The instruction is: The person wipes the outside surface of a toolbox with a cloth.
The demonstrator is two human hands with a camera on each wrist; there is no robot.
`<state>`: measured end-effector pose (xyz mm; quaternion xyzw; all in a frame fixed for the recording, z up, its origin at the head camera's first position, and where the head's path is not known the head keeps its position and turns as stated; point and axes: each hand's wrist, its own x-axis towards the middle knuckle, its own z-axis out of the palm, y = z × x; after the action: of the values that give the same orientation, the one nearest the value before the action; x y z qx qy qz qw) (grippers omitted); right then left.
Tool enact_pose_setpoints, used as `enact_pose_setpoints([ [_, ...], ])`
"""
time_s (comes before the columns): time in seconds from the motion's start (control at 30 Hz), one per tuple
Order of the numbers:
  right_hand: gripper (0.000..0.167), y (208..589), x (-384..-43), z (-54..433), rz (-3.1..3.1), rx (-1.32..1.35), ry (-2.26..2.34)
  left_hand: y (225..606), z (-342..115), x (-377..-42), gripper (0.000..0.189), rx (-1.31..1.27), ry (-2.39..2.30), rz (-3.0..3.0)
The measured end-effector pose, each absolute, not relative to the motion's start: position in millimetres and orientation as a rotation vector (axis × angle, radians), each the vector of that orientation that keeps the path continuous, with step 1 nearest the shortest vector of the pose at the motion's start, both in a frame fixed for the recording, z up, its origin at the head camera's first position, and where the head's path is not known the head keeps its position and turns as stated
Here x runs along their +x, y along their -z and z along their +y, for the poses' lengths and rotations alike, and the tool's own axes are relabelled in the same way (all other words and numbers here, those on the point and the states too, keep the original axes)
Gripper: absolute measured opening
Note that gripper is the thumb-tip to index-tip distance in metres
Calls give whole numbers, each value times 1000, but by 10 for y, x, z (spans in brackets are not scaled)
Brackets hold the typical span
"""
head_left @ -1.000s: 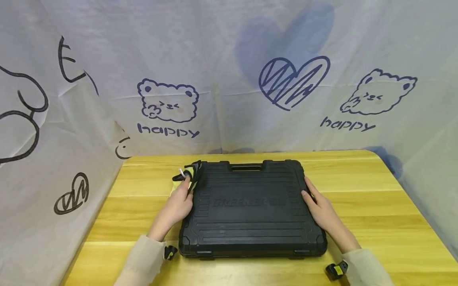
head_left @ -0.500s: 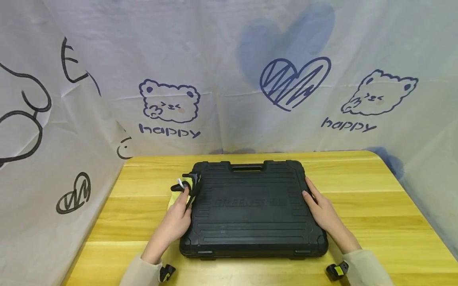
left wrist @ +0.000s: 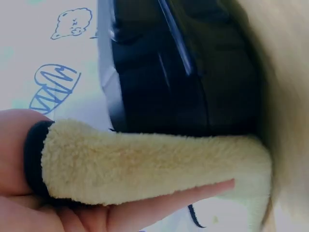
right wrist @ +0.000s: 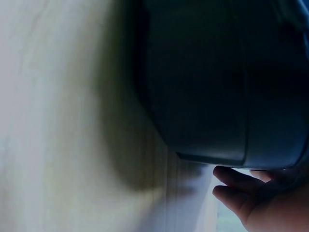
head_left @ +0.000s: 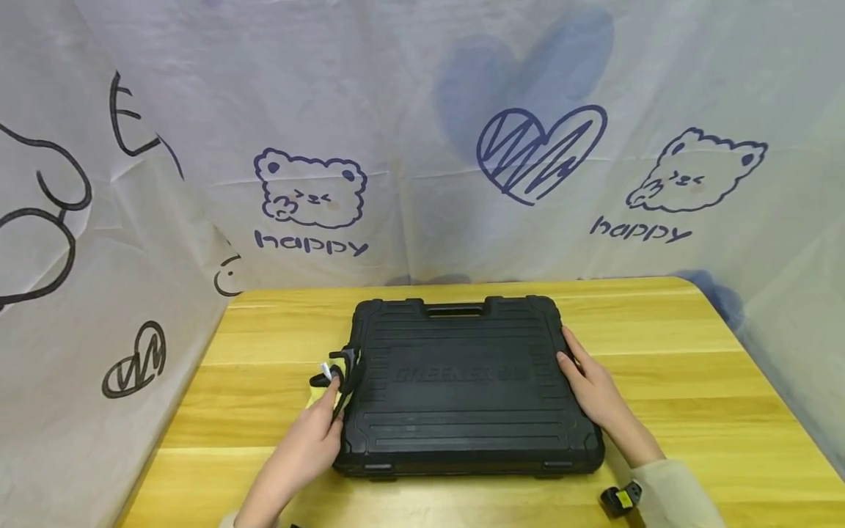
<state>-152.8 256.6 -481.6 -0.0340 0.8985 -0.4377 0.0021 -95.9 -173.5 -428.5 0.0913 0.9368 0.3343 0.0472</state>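
Observation:
A black hard-plastic tool case (head_left: 462, 367) lies flat on the wooden table, raised lettering across its lid and its handle at the far side. My left hand (head_left: 310, 444) holds a yellow plush cloth (head_left: 318, 396) with black edging and a white tag against the case's left side. In the left wrist view the cloth (left wrist: 145, 164) is spread along the fingers and meets the case's side wall (left wrist: 164, 96). On the opposite side, my right hand (head_left: 594, 389) rests with extended fingers along the side and its thumb at the lid's edge. Its fingertips (right wrist: 222, 191) show beside the case's corner.
The wooden table (head_left: 693, 367) extends on both sides of the case. White fabric walls (head_left: 422, 147) with drawn bears and hearts stand behind and beside it. A small black-and-yellow device (head_left: 620, 500) sits by the right sleeve.
My left hand has slid the cloth along the case's left side, from near the far corner toward the near end. The right hand and the case have stayed in place.

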Motion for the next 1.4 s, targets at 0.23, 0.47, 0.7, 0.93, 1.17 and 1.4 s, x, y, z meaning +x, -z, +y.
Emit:
enact_pose_setpoints([
  [0.23, 61, 4810, -1532, 2575, 2810, -108, 1382, 4176, -1770, -784, 55, 245, -963, 2791],
  [0.47, 61, 4827, -1531, 2572, 2812, -109, 1385, 4094, -1804, -780, 51, 249, -907, 2757],
  [0.7, 61, 4829, -1532, 2571, 2808, -103, 1408, 4077, -1792, -913, 49, 262, -973, 2723],
  [0.93, 61, 4837, -1533, 2570, 2800, -117, 1420, 4067, -1812, -1048, 48, 230, -1044, 2678],
  [1.17, 61, 4827, -1534, 2562, 2809, -118, 1410, 4059, -1808, -1180, 46, 251, -1105, 2652],
  [1.4, 61, 4849, -1535, 2566, 2799, -112, 1421, 4088, -1822, -1362, 45, 281, -1183, 2628],
])
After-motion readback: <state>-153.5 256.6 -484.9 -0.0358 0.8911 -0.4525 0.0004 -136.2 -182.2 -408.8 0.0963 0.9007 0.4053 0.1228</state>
